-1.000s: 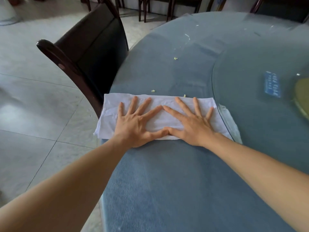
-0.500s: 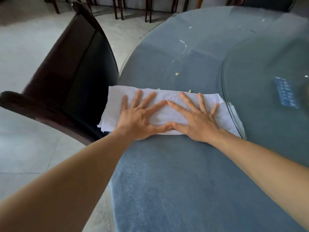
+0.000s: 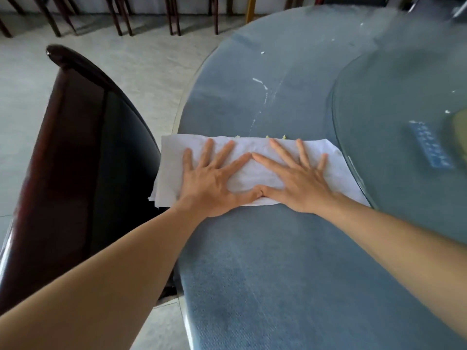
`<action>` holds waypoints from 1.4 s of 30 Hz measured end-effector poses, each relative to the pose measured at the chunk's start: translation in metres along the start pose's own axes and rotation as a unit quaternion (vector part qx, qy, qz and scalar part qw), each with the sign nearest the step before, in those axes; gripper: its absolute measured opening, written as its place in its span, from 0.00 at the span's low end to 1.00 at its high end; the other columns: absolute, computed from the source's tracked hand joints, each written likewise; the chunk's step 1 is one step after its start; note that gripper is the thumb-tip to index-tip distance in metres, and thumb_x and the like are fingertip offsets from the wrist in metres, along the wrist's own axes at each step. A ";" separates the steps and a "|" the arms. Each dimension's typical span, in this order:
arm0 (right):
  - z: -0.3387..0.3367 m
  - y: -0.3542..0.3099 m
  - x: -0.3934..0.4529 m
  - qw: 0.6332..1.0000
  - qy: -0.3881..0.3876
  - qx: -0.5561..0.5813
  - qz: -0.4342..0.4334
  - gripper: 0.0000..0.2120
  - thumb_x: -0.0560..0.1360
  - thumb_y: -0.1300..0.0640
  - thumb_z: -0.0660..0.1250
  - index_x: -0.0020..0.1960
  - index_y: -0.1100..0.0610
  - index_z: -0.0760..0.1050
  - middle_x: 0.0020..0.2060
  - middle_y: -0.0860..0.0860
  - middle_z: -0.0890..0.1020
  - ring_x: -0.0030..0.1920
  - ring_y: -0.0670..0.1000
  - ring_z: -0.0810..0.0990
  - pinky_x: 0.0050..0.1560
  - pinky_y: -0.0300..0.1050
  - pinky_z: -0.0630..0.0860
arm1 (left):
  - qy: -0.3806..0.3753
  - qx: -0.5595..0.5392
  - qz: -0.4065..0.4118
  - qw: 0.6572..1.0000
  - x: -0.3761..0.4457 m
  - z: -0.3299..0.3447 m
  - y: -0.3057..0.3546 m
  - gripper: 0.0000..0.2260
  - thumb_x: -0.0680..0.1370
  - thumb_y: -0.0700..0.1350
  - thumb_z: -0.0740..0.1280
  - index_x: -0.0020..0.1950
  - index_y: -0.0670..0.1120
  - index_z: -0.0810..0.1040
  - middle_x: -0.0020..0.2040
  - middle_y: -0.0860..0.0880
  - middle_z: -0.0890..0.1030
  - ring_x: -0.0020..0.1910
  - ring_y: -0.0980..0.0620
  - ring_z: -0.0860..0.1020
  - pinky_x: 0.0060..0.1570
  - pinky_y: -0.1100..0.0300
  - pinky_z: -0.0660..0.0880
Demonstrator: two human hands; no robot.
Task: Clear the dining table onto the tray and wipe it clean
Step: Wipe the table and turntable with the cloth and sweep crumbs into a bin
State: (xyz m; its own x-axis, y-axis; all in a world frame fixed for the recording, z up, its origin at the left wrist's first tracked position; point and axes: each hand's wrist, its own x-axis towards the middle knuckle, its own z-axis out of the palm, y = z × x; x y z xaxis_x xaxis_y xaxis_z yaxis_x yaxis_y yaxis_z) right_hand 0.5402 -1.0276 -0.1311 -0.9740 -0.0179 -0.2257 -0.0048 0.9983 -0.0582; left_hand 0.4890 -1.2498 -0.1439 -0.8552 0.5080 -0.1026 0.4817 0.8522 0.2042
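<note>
Both arms outstretched — left hand (image 3: 211, 183), right hand (image 3: 299, 184) flat (fingers splayed).

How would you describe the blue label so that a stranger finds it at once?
Start at the round table, then go to the glass turntable on its right. The blue label lies under that glass: a small blue rectangle with pale print, beside a yellowish blur.

Both forearms run out of frame at the bottom edge. The left hand (image 3: 212, 183) and right hand (image 3: 300, 183) hide the middle of the folded white paper towel (image 3: 174, 160). The blue printed label (image 3: 429, 145) under the round glass turntable (image 3: 391, 97) is too blurred to read. The yellowish object (image 3: 458, 132) is cut off by the right edge, can't identify it. The dark wooden chair (image 3: 75, 160) is cut off at the left.
</note>
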 end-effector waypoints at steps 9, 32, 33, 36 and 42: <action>-0.012 0.003 0.066 0.998 0.012 0.020 0.057 0.34 0.65 0.16 0.38 0.69 0.17 0.30 0.79 0.32 0.32 0.82 0.62 0.35 0.68 0.85 0.44 | -0.013 0.009 0.057 0.998 0.084 -0.016 -0.039 0.42 0.66 0.84 0.42 0.77 0.73 0.40 0.83 0.60 0.40 0.82 0.49 0.36 0.76 0.34 0.37; -0.063 0.032 0.267 0.976 0.011 0.038 0.215 0.36 0.64 0.15 0.38 0.69 0.17 0.29 0.79 0.33 0.32 0.82 0.62 0.35 0.68 0.84 0.46 | -0.071 0.046 0.201 0.976 0.348 -0.068 -0.112 0.44 0.63 0.86 0.42 0.77 0.74 0.38 0.82 0.63 0.38 0.81 0.50 0.34 0.77 0.36 0.36; -0.065 0.035 0.274 0.974 0.005 0.042 0.224 0.36 0.64 0.15 0.38 0.69 0.17 0.30 0.79 0.33 0.32 0.82 0.62 0.35 0.68 0.85 0.46 | -0.074 0.046 0.210 0.974 0.360 -0.070 -0.113 0.44 0.63 0.85 0.42 0.77 0.74 0.38 0.82 0.63 0.38 0.81 0.50 0.33 0.77 0.35 0.36; -0.070 0.042 0.298 0.964 0.003 0.072 0.256 0.36 0.65 0.16 0.41 0.70 0.17 0.32 0.78 0.32 0.32 0.81 0.61 0.32 0.68 0.84 0.42 | -0.079 0.048 0.238 0.967 0.397 -0.074 -0.117 0.44 0.63 0.85 0.43 0.77 0.74 0.40 0.82 0.63 0.38 0.81 0.50 0.33 0.76 0.35 0.35; -0.080 0.056 0.334 0.949 0.012 0.079 0.306 0.35 0.67 0.17 0.43 0.71 0.17 0.34 0.79 0.32 0.33 0.82 0.61 0.34 0.69 0.84 0.42 | -0.079 0.048 0.292 0.952 0.461 -0.078 -0.116 0.44 0.64 0.85 0.44 0.78 0.73 0.41 0.82 0.62 0.38 0.81 0.49 0.33 0.76 0.35 0.34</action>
State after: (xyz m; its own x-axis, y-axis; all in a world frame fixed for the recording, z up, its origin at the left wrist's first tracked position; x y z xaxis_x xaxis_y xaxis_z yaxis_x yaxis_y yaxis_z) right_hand 0.1967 -0.9735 -0.1317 -0.7887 0.5648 -0.2429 0.5948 0.8010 -0.0687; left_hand 0.0242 -1.1247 -0.1388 -0.4003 0.9048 -0.1453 0.8880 0.4221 0.1825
